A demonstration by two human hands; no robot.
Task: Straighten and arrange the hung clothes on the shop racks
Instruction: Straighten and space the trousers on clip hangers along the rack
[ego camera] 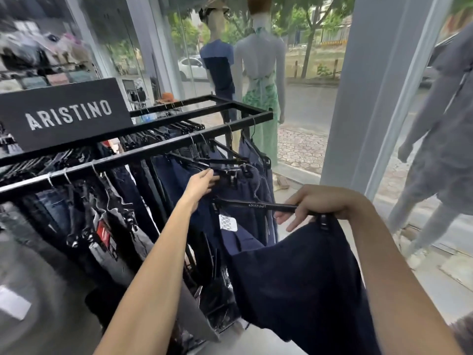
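A black metal rack (pixel 158 147) carries several dark jeans and navy trousers on clip hangers. My right hand (pixel 317 203) grips a black clip hanger (pixel 256 204) off the rail, with a navy garment (pixel 294 283) hanging from its clips. My left hand (pixel 202 184) reaches into the hung navy trousers (pixel 245 183) near the rack's right end, fingers extended and touching a hanger's clip bar. A white label (pixel 228 222) shows on the navy cloth just below the held hanger.
A black brand sign (pixel 66 114) stands on the rack's top. Two dressed mannequins (pixel 261 80) stand behind the rack at the shop window. A grey pillar (pixel 371 98) and another grey-clothed mannequin (pixel 440 139) stand at the right. More clothes hang at the far left.
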